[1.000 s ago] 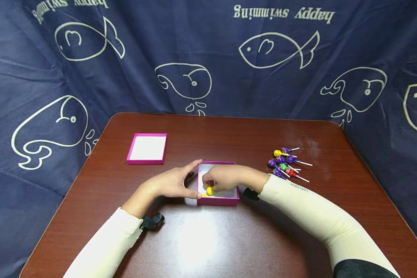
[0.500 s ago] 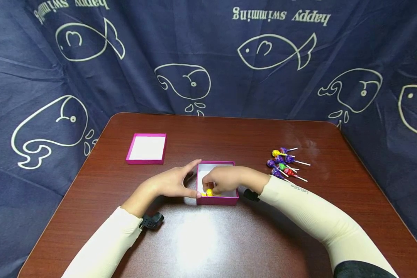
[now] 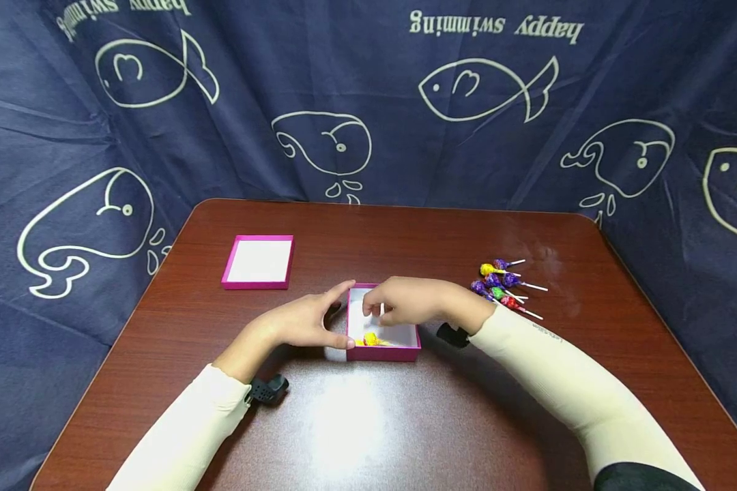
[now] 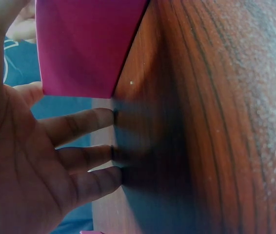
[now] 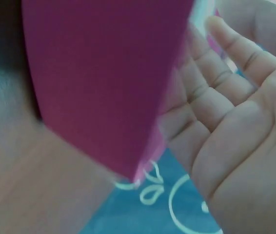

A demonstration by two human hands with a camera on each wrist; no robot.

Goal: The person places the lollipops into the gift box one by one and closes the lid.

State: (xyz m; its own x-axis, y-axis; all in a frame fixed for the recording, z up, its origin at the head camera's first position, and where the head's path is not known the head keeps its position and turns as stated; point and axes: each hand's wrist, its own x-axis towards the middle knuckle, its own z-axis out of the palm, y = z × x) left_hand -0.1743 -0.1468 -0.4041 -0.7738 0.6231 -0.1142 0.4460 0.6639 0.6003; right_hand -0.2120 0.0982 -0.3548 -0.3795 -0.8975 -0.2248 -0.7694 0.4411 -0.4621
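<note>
A pink box (image 3: pixel 383 354) with a white inside stands at the middle of the table. Along its near wall lie yellow lollipops (image 3: pixel 370 338), partly hidden by that wall. My left hand (image 3: pixel 307 320) spans the box's left side, thumb at the near corner and index finger at the far one. In the left wrist view, its other fingers (image 4: pixel 82 124) are spread, their tips at the tabletop. Over the box's right half hovers my right hand (image 3: pixel 408 300), fingers loosely bent and holding nothing visible. The right wrist view shows its palm beside the box's pink wall (image 5: pixel 104 83).
Several lollipops (image 3: pixel 497 292), purple, yellow, green and red, lie in a heap at the right of the brown table (image 3: pixel 381 239). A pink tray-like lid (image 3: pixel 258 285) with a white inside rests at the back left. Behind hangs a blue cloth (image 3: pixel 233 150) with fish drawings.
My right hand has let go of a yellow lollipop by the near wall inside the box. It has risen and drawn back slightly right and away. The left hand has stayed put.
</note>
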